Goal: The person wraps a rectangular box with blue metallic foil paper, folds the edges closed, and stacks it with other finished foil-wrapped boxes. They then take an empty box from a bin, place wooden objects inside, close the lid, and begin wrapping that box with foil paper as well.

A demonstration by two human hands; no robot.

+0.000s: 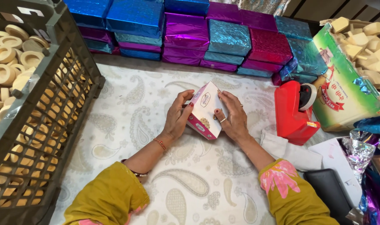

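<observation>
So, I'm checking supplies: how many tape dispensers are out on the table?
1. The red tape dispenser stands right of the small box held between the left hand and right hand. Others may be hidden outside the view.

1 pink-and-white box [205, 110], 2 hands, 1 red tape dispenser [295, 112], 1 crate [52, 125] (dark plastic).

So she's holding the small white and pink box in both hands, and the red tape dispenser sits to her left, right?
Not quite: the head view shows the red tape dispenser to the right. Both the left hand and right hand do hold the small white and pink box.
</observation>
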